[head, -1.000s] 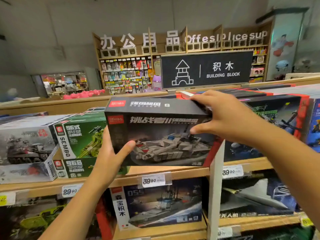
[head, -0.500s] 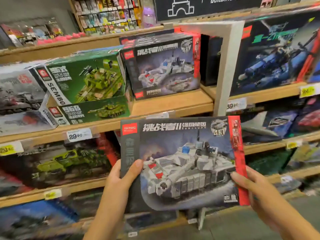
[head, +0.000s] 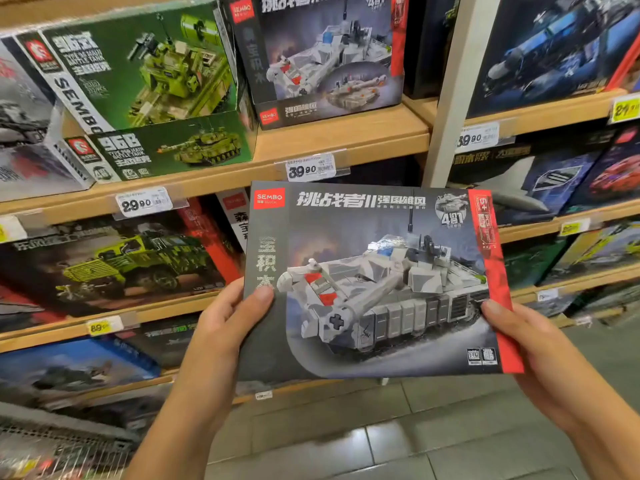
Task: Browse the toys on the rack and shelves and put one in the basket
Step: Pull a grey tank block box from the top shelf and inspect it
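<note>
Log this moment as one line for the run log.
grey tank box off shelf | left hand, right hand grip its sides | basket unseen

- A white price tag [head: 310, 167] reading 39.90 is clipped to the edge of a wooden board.
- A tag marked 29.90 [head: 143, 203] is fixed lower to the left.
- A white upright divider [head: 452, 88] is seen.
- Grey floor tiles [head: 381, 441] are laid below.
</note>
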